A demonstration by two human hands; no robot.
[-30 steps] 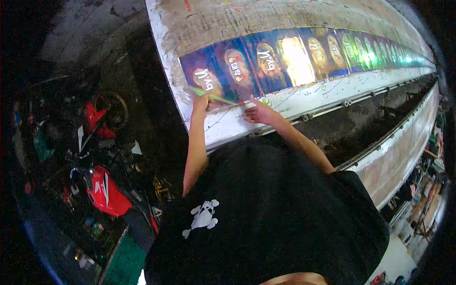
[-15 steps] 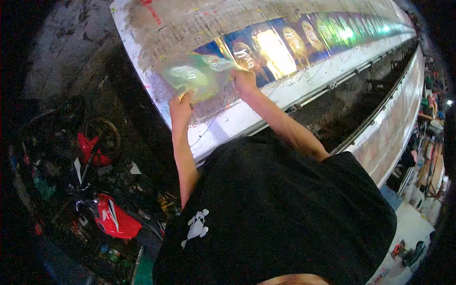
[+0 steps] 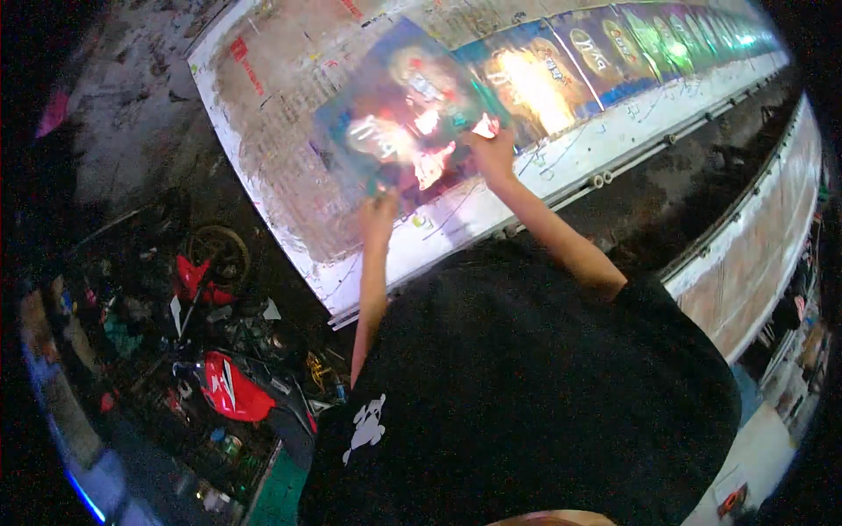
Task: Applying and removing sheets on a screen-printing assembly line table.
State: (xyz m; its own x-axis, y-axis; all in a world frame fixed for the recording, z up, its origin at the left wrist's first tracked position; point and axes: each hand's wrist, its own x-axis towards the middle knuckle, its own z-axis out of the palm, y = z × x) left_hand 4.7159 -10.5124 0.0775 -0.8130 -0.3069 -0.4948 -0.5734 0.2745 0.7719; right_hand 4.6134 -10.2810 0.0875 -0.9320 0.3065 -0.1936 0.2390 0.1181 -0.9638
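Observation:
A glossy, printed sheet (image 3: 364, 96) with dark blue and shiny metallic areas is held over the near end of a long work table (image 3: 254, 167). My left hand (image 3: 379, 213) grips its near edge at the left, fingers closed, somewhat blurred. Closed on the sheet's near right corner is my right hand (image 3: 493, 153). The sheet tilts and catches bright glare; whether its underside touches the table cannot be told. Just right of it, a row of similar printed sheets (image 3: 605, 61) lies along the table, running into the distance.
A metal rail (image 3: 640, 158) runs along the table's near edge. Beyond a dark gap on the right stands another long table (image 3: 754, 272). A red motorcycle (image 3: 232, 390) and clutter are on the floor at left. Red marks show on the table's stained surface.
The sheet has gone from a pale, greenish, see-through look to dark blue with glare, spread higher above the table. Both hands stay on it; the whole view has shifted somewhat.

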